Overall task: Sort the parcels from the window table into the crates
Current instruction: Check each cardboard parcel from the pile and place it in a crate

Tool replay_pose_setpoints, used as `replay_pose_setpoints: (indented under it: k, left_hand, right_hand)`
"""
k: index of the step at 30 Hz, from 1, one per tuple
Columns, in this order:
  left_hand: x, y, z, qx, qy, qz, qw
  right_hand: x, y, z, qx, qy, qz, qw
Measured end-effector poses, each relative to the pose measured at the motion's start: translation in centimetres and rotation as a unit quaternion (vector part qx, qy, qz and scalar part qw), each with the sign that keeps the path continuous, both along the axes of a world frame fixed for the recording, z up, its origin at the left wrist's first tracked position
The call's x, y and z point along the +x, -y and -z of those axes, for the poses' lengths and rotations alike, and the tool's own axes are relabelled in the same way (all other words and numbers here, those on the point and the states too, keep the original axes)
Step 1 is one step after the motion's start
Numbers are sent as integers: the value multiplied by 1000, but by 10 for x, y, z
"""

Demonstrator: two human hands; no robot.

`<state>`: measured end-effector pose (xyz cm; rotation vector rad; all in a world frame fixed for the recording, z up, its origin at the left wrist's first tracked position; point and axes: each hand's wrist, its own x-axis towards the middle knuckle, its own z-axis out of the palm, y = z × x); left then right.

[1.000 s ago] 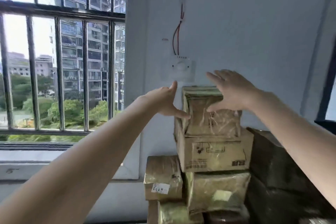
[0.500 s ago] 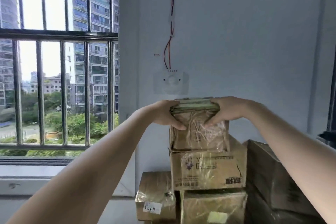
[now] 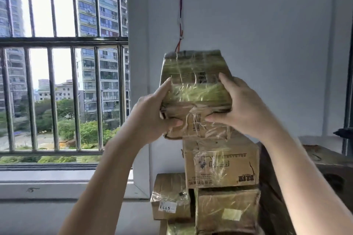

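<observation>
Top parcel [image 3: 196, 89], a cardboard box wrapped in clear tape, gripped at both ends and tilted, its lower edge just above or touching the next box; which of the 2 cannot be told. Left hand [image 3: 152, 112] grips the left end, thumb up along the side face and fingers [image 3: 175, 123] curled under the near lower edge. Right hand [image 3: 240, 107] grips the right end, thumb on the upper face and fingers curled under the front. Directly below the fingers stands the printed box [image 3: 221, 166], the next tier of the stack. Below that lies a taped box [image 3: 227, 210] with a pale patch; to the left of it, lower than the left fingers, a small box carrying a label [image 3: 167, 208] reading 6121. To the right of the right fingers sit darker cartons [image 3: 328, 162]. Behind the fingers are the white wall [image 3: 267, 25] with red wires [image 3: 180, 5]; to the left, the barred window [image 3: 63, 63]. No crate and no surface under the stack are in view. Judged progress: early, 1 parcel in hand, at least 3 more stacked and none seen delivered.
</observation>
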<state>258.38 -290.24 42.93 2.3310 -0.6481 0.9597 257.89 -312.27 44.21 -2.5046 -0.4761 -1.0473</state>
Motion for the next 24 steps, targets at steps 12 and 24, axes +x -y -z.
replay_pose_setpoints:
  k: [12,24]
  left_hand:
    - [-75,-51,146,-106,58,-80,989]
    - [-157,-111,178,-376,-200,-182,886]
  right_hand:
    - [-21,-82,163,99,120,-111,981]
    - [-47,-167,233,85,40,-320,943]
